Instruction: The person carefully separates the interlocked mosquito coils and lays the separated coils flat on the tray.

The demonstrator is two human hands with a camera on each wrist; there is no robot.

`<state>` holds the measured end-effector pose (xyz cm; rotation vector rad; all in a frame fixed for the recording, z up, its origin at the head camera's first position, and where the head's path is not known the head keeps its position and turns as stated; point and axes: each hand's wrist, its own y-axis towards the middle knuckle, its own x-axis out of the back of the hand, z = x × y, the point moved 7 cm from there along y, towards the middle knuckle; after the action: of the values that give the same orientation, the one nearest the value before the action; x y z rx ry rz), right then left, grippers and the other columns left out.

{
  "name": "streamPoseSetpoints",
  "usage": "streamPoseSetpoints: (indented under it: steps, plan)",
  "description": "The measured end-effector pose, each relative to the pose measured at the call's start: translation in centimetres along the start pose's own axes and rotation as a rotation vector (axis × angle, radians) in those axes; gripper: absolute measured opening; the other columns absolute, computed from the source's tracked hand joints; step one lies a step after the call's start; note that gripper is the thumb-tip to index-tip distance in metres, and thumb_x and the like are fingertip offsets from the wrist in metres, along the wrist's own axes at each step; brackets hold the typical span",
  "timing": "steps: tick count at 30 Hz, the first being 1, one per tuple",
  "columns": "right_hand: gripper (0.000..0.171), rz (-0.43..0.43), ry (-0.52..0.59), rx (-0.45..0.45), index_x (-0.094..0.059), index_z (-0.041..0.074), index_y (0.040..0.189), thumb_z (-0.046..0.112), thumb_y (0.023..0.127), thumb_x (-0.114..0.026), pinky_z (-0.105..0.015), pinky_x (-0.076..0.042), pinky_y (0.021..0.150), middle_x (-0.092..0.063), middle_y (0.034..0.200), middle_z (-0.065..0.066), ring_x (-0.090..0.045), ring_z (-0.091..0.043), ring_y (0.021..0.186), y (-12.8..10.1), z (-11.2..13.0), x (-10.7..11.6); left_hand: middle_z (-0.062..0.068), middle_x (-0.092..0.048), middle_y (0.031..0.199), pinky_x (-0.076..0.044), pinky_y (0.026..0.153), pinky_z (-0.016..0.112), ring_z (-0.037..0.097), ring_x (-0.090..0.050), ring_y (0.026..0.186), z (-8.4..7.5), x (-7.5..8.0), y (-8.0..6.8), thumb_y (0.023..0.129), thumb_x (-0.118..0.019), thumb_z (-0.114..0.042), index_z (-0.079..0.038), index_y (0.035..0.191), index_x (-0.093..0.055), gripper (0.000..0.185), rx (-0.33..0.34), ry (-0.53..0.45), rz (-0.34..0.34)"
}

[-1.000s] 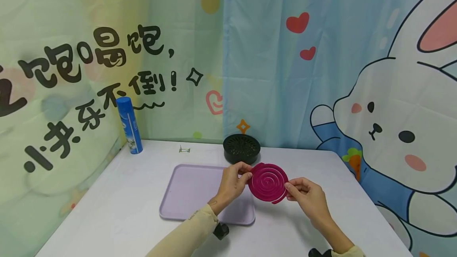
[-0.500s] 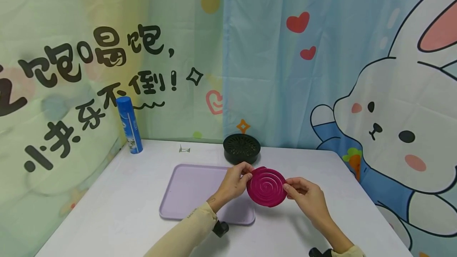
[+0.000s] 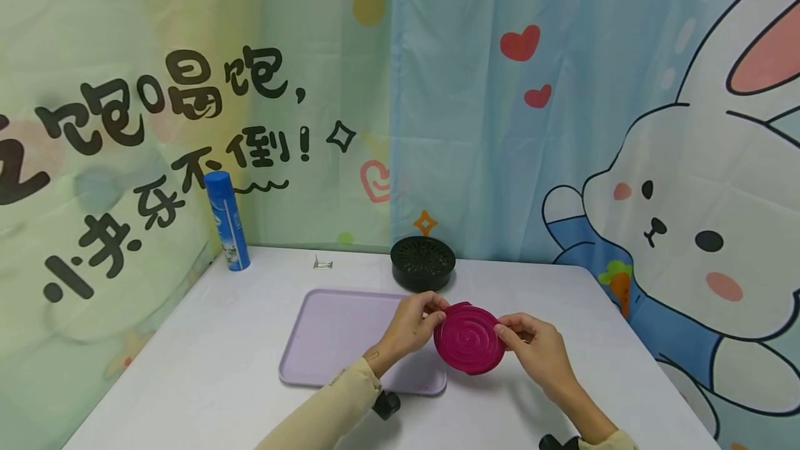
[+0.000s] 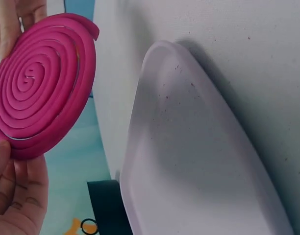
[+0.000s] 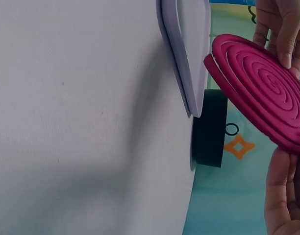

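A magenta mosquito coil (image 3: pixel 470 339), wound in a tight flat spiral, is held up over the table between both hands. My left hand (image 3: pixel 412 325) pinches its left edge between thumb and fingers. At the opposite edge, my right hand (image 3: pixel 540 353) grips it the same way. Both wrist views show the coil's (image 4: pixel 47 98) face tilted, with its blunt outer end standing slightly off the rim. Just left of the coil and partly behind the left forearm lies a pale purple tray (image 3: pixel 337 339).
Behind the hands stands a round black container with a slotted lid (image 3: pixel 423 266). A small metal stand (image 3: pixel 323 264) lies near the table's back edge. At the back left corner is an upright blue spray can (image 3: pixel 227 221). Printed curtains (image 3: pixel 462 123) hang behind the white table (image 3: pixel 206 367).
The coil has come slightly lower and tilted in the hands, both of which keep hold of it. Its protruding outer end no longer shows at the lower edge in the head view.
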<state>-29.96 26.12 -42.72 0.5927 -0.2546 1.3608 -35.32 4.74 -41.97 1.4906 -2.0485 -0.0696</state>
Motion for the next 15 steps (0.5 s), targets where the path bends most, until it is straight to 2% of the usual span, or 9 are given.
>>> streamPoseSetpoints:
  steps: [8, 11, 15]
  plan:
    - [0.024, -0.041, 0.047, -0.073, -0.069, 0.002, 0.115, 0.019, 0.098, -0.068, -0.019, -0.059, 0.074, -0.073, 0.103, -0.014, -0.070, -0.013, 0.081, 0.1, -0.7, 0.4, 0.010, -0.074, 0.091, -0.054, 0.065, 0.018, 0.016, -0.069, 0.081, 0.7, 0.1, -0.1, 0.092, -0.069, 0.000, -0.002, 0.099, -0.072, 0.007, 0.061, -0.078, -0.033]
    - [0.026, -0.061, 0.077, -0.077, -0.068, 0.001, 0.115, 0.020, 0.098, -0.068, -0.018, -0.058, 0.074, -0.072, 0.104, -0.016, -0.071, -0.012, 0.081, 0.1, -0.7, 0.6, 0.015, -0.073, 0.092, -0.059, 0.066, 0.021, 0.019, -0.072, 0.080, 1.1, 0.0, -0.3, 0.093, -0.068, 0.002, 0.001, 0.100, -0.071, 0.008, 0.098, -0.151, -0.024]
    - [0.028, -0.084, 0.116, -0.096, -0.067, 0.001, 0.117, 0.022, 0.098, -0.067, -0.018, -0.059, 0.075, -0.071, 0.106, -0.017, -0.071, -0.011, 0.082, 0.1, -0.9, 0.7, 0.020, -0.072, 0.095, -0.063, 0.070, 0.032, 0.028, -0.074, 0.082, 1.3, -0.1, -0.4, 0.093, -0.067, 0.003, 0.004, 0.103, -0.069, 0.010, 0.141, -0.262, -0.013]
